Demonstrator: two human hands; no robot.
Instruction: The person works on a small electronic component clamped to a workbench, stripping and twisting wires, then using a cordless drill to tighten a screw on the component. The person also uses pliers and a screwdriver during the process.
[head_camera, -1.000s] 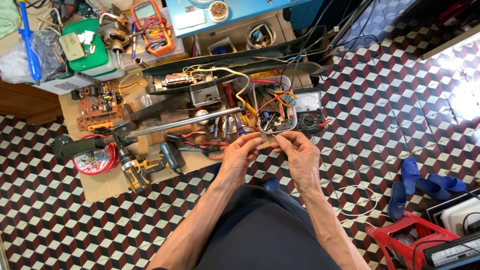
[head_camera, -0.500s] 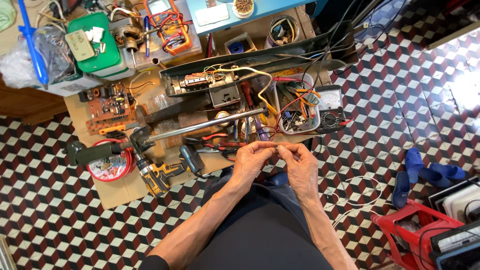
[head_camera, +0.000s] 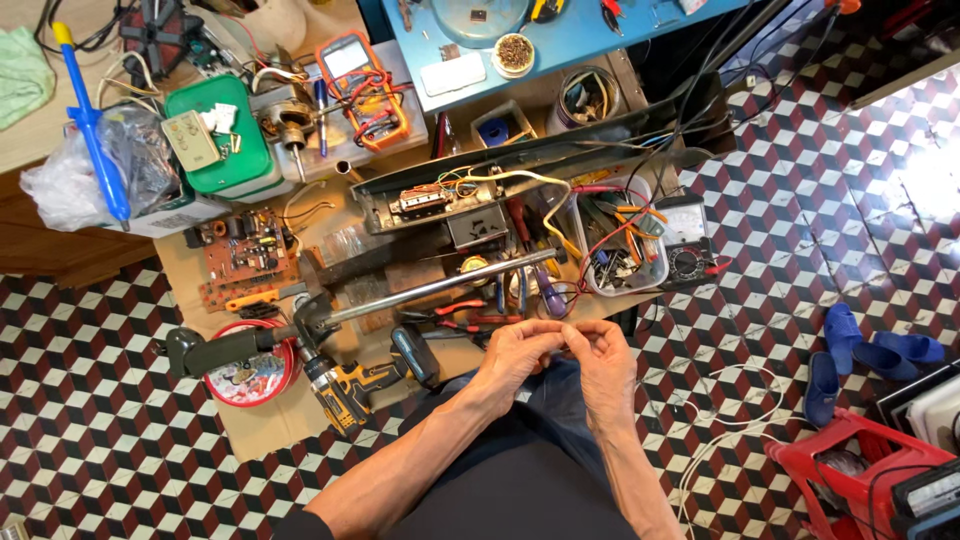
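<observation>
Clearly, both hands met in the lower middle of the frame, just below the edge of the cardboard mat (head_camera: 270, 425). The left hand (head_camera: 515, 355) and the right hand (head_camera: 605, 360) had their fingertips pressed together, pinched on something very small between them; it was too small to say what it was, perhaps a thin wire or a small part. This small thing lay exactly between the two hands, so neither hand was nearer to it, and I could not tell its long axis.

Just above the hands, toward the upper part of the frame, lay red-handled pliers (head_camera: 460, 315), and a long metal rod (head_camera: 430, 290) ran from the lower left up to the right. A cordless drill (head_camera: 350, 385) lay left of the left hand, near a round red tin (head_camera: 245, 375). Farther up were a long black housing (head_camera: 540, 170) with coloured wires, a clear tub (head_camera: 620, 250) of tools, and a black meter (head_camera: 685, 245) at its right. A brown circuit board (head_camera: 245, 255) sat in the left centre, an orange multimeter (head_camera: 360, 85) and a green box (head_camera: 215, 145) in the upper left.

Compared with half a second before, the hands kept the same pinched pose, but the view had tilted, so the bench things appeared lower and more of the blue tabletop (head_camera: 560, 55) showed at the top.
</observation>
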